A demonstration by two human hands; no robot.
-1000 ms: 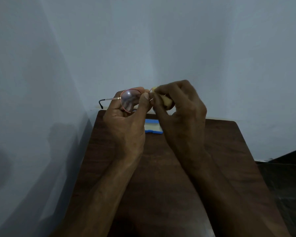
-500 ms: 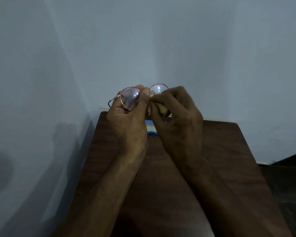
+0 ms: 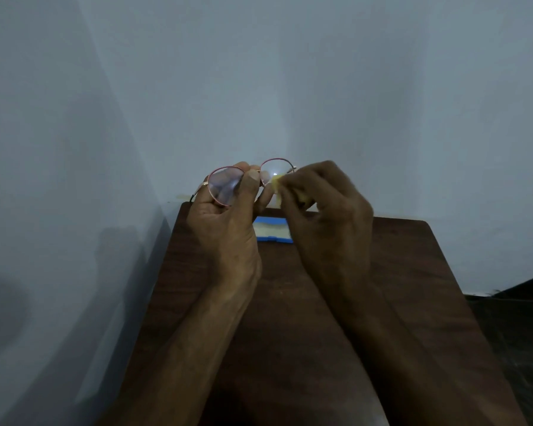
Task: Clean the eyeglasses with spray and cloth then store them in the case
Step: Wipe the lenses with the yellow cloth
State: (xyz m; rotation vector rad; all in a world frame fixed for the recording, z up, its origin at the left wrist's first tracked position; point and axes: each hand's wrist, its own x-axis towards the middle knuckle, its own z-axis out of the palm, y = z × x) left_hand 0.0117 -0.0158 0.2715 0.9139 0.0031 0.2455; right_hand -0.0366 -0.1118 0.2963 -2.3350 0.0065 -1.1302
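Round eyeglasses (image 3: 225,186) with a thin pink-red frame are held up above the far end of the table. My left hand (image 3: 228,229) pinches them at the bridge, thumb on the near side. My right hand (image 3: 323,216) grips a small yellow cloth (image 3: 279,187) against the lower edge of the right lens. Both lenses show; one temple sticks out to the left. On the table below lies an open blue case (image 3: 273,230) with a pale lining, partly hidden by my hands. No spray bottle is in view.
A dark wooden table (image 3: 397,287) runs from me to the grey wall (image 3: 290,87) at the back. Another wall stands close on the left. Dark floor (image 3: 520,318) shows to the right of the table.
The glasses have turned so both lenses face me. My right hand with the cloth has slid right, uncovering the right lens. The left hand keeps its hold.
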